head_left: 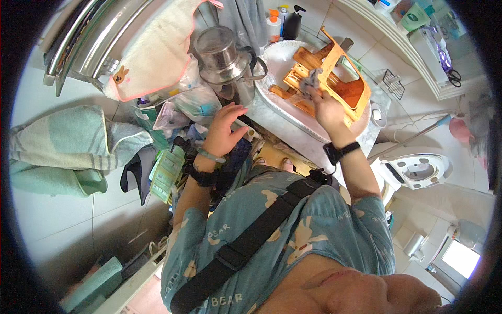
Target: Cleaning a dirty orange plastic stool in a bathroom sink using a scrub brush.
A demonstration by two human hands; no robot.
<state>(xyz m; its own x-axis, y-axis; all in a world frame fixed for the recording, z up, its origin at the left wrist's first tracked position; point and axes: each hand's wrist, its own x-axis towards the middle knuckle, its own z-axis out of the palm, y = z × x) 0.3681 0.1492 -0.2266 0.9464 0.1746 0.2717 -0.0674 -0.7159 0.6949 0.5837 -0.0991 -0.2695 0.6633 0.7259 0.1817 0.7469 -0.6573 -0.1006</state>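
Observation:
A yellow-orange frame-like housing (345,84) with a large opening and brown staining rests tilted in the oval white washbasin (270,59). I cannot tell what the housing belongs to. In my right hand (329,110) is a crumpled grey cloth (311,80), pressed against the slatted part of the housing. My left hand (225,131) holds nothing, its fingers apart, in the air short of the counter's left end. Just beyond it are clear plastic bags (196,104) and a shiny metal pot (231,66) with a black handle.
Pump bottles (274,25) line the wall behind the basin. A grey marble counter (288,135) surrounds it, with a soap dish (378,115) at the right. Further right is a toilet (417,168) with its seat visible. Towels (66,141) hang on the left, and a shelf (427,74) holds toiletries and scissors.

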